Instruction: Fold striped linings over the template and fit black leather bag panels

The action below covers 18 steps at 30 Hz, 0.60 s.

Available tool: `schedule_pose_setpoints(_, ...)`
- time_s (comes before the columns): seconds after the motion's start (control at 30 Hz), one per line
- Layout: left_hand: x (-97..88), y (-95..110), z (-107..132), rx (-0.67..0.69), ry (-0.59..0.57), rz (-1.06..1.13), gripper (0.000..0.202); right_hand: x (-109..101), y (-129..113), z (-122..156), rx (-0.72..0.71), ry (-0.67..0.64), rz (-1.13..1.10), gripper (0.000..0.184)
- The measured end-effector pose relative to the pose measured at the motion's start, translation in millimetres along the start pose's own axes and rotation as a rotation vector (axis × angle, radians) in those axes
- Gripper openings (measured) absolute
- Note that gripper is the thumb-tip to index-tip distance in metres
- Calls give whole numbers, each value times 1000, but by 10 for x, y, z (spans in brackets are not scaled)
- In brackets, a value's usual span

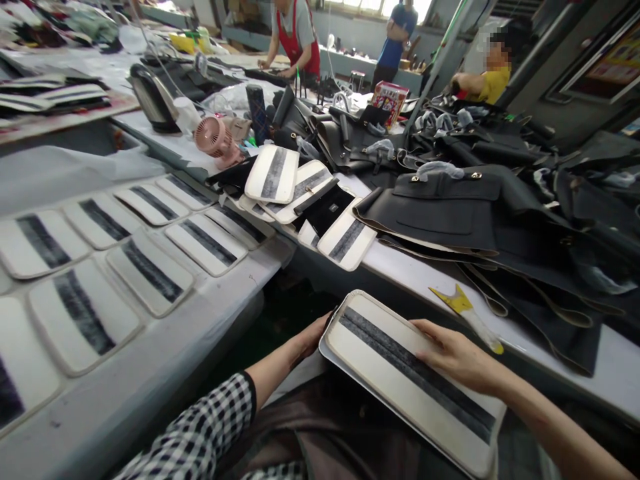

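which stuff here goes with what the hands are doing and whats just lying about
Likely part of the job:
striped white panel in the left hand and right hand
matching panels on the left table
perhaps the black bags

Apparently just lying about:
pink fan
electric kettle
red patterned box

Workshop interior. Bright window (383, 8) in back wall (345, 30), panes blown out, so daylight from the rear; right side much dimmer. Grey-blue counter (340, 61) runs below it, small stool (357, 81) in front. Right wall dark, framed board (607, 70) mounted at an angle in view, slatted panel (520, 8) up top. Slanting pole (440, 63) rises from mid-room, green strip along it. Foreground: pale-covered table (227, 290) left, white-topped bench (413, 267) right, dark gap between; floor detail unreadable there.
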<state>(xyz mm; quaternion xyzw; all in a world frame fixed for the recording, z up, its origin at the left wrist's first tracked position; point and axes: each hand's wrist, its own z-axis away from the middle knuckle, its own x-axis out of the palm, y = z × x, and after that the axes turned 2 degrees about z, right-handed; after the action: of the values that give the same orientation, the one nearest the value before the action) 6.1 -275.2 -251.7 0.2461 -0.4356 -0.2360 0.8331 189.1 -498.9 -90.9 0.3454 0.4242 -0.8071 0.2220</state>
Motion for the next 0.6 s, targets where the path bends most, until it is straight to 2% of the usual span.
schedule_pose_setpoints(0.1, 2, 0, 5, -15, -7, -3, 50, 210, 0, 5, 22, 184, 49, 47)
schedule_pose_setpoints(0.17, -17, -16, -3, -26, -10, -12, 46, 378, -8, -23, 39, 381, 176, 43)
schedule_pose_setpoints(0.27, -56, -48, -25, -47, -18, -29, 42, 562, -15, -57, -48, 626, 270, 37)
schedule_pose_setpoints(0.33, -77, -62, -37, -57, -23, -40, 39, 596, 2, -47, -126, 649, 239, 35)
schedule_pose_setpoints(0.47, -90, -56, -32, -63, -35, -55, 40, 560, 61, 13, -212, 516, 248, 34)
schedule_pose_setpoints(0.53, -83, -37, -19, -65, -39, -58, 41, 579, 63, 13, -205, 504, 349, 36)
schedule_pose_setpoints(0.6, -67, -15, -4, -65, -40, -57, 43, 640, 39, -21, -161, 551, 515, 40)
